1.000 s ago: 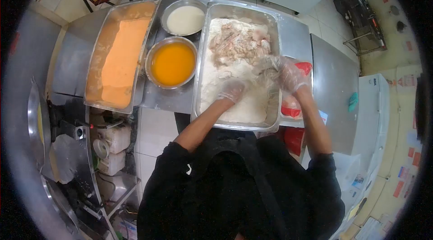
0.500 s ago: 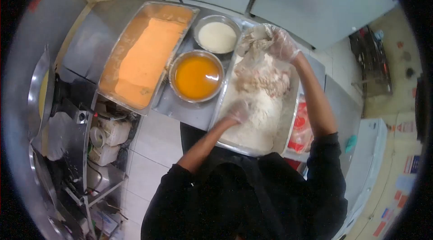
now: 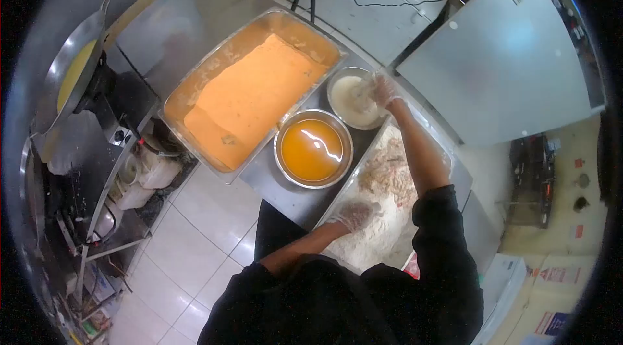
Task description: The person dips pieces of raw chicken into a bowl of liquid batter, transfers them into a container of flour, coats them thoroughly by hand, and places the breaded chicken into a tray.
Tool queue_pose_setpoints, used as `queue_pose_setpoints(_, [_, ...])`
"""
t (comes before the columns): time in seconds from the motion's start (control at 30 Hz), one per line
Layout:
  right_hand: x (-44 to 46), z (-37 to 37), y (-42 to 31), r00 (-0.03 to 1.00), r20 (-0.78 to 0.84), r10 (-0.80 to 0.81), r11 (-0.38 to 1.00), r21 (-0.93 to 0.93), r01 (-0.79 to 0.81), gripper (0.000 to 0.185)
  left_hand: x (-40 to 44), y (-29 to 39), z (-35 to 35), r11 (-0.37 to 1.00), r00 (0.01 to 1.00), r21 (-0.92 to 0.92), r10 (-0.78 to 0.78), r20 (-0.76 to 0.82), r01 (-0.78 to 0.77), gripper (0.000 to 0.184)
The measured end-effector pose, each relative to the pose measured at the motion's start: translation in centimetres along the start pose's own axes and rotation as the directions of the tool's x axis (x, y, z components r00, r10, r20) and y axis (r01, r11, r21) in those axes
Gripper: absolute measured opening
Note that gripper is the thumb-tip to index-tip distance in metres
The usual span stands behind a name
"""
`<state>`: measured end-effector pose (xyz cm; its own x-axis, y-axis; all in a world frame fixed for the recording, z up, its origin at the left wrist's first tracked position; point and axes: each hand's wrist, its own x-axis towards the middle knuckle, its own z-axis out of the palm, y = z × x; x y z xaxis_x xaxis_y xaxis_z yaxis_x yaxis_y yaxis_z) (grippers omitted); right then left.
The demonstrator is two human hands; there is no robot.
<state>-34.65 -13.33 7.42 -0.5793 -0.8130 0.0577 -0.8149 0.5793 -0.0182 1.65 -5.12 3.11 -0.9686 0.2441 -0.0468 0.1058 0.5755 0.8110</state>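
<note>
My left hand [image 3: 358, 216], in a clear plastic glove, rests on white flour [image 3: 366, 244] in a deep metal tray. Its fingers look stretched out, with the tips partly in the flour. Beyond it in the same tray lie flour-coated, pinkish clumpy pieces [image 3: 389, 176]. My right hand [image 3: 387, 92], also gloved, is over the far edge of a metal bowl of whitish liquid [image 3: 350, 111]. Its fingers are closed on a blurred, pale greyish thing [image 3: 363, 90] that dips into the bowl; its kind is unclear.
A metal bowl of orange-yellow liquid [image 3: 311, 150] stands left of the flour tray. Farther left is a large metal tray of orange powder [image 3: 246, 105]. A wok with yellow contents [image 3: 78, 75] sits on a stove at the left. A large pale cabinet [image 3: 506, 66] stands beyond the table.
My right hand has moved from over the flour tray to the bowl of whitish liquid, with the greyish thing. My left hand stays at the flour. The camera view has turned.
</note>
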Motion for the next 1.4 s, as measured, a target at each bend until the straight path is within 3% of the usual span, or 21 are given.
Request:
queue_pose_setpoints(0.1, [2.1, 8.5, 3.3, 0.997, 0.065, -0.033, 0.994, -0.101, 0.039, 0.028, 0.7, -1.2, 2.6, 1.0, 0.995, -0.021, 0.02, -0.095, -0.022, 0.024])
queue_pose_setpoints(0.2, [-0.6, 1.5, -4.4, 0.998, 0.011, -0.067, 0.99, 0.123, 0.066, 0.025, 0.4, -0.9, 2.2, 0.998, 0.998, -0.065, -0.015, -0.062, 0.011, 0.024])
queue_pose_setpoints(0.3, [-1.2, 1.6, -7.4, 0.985, 0.166, -0.038, 0.999, -0.013, 0.04, 0.023, -0.4, -0.3, 1.2, 0.994, 0.999, -0.104, -0.039, 0.002, 0.039, 0.025])
queue_pose_setpoints(0.33, [-1.0, 1.9, -8.1, 0.974, 0.193, -0.118, 0.987, -0.089, 0.137, 0.023, -0.5, -0.3, 0.8, 0.99, 0.998, -0.13, -0.049, 0.047, 0.054, 0.026])
queue_pose_setpoints(0.47, [-1.5, 3.1, -9.1, 0.978, 0.179, -0.111, 0.993, -0.014, 0.116, 0.023, -1.3, 0.2, -0.3, 0.991, 0.993, -0.121, -0.035, 0.117, 0.049, 0.026])
queue_pose_setpoints(0.53, [-1.5, 3.5, -9.3, 0.984, 0.137, -0.114, 0.991, 0.082, 0.104, 0.021, -1.8, 0.3, 0.0, 0.969, 0.977, -0.236, 0.017, -0.211, -0.068, 0.032])
queue_pose_setpoints(0.63, [-1.7, 2.7, -9.8, 0.973, 0.193, -0.126, 0.991, 0.064, 0.116, 0.021, -1.5, -0.5, 1.1, 0.993, 0.981, -0.081, 0.064, -0.181, -0.08, 0.027])
queue_pose_setpoints(0.77, [-1.3, 3.5, -9.6, 0.967, 0.207, -0.146, 0.989, 0.059, 0.137, 0.02, -0.9, -2.2, 4.5, 0.993, 0.961, -0.023, 0.105, -0.256, -0.114, 0.022])
queue_pose_setpoints(0.83, [-1.3, 3.3, -9.8, 0.97, 0.217, -0.108, 0.994, 0.003, 0.11, 0.02, -0.8, -1.2, 3.1, 0.992, 1.0, 0.127, 0.012, -0.02, -0.01, 0.022])
queue_pose_setpoints(0.93, [-1.3, 2.3, -9.4, 0.945, 0.326, -0.031, 0.991, 0.13, -0.013, 0.026, -2.1, -0.1, 0.1, 1.0, 0.999, -0.016, 0.025, -0.043, -0.026, 0.025])
queue_pose_setpoints(1.03, [-1.3, 2.7, -7.5, 0.963, 0.254, -0.092, 0.967, 0.254, 0.025, 0.029, -3.2, 1.1, -2.2, 0.999, 0.999, -0.037, 0.016, -0.029, -0.017, 0.026])
queue_pose_setpoints(1.17, [-0.5, 1.5, -5.0, 0.938, 0.332, -0.095, 0.985, 0.166, 0.041, 0.031, -3.1, 1.0, -1.9, 1.0, 0.998, -0.011, -0.013, -0.057, 0.012, 0.027])
queue_pose_setpoints(1.23, [-0.5, 0.7, -3.7, 0.958, 0.215, -0.192, 0.942, 0.313, 0.119, 0.031, -1.8, -0.2, 0.0, 0.993, 0.988, 0.106, -0.071, 0.134, 0.056, 0.028])
queue_pose_setpoints(1.27, [-0.5, -0.4, -3.4, 0.944, 0.231, -0.236, 0.883, 0.456, 0.109, 0.033, -1.9, -0.5, 0.5, 0.993, 0.989, 0.105, -0.067, 0.133, 0.053, 0.028])
queue_pose_setpoints(1.33, [-0.6, -2.9, -3.1, 0.949, 0.203, -0.241, 0.895, 0.425, 0.136, 0.03, -2.5, -0.7, 0.1, 0.999, 0.998, -0.015, -0.027, 0.063, 0.028, 0.028])
queue_pose_setpoints(1.4, [-0.5, -3.9, -2.4, 0.952, 0.175, -0.251, 0.904, 0.394, 0.166, 0.027, -2.2, -0.8, 0.7, 0.999, 0.997, 0.007, -0.048, 0.065, 0.048, 0.029])
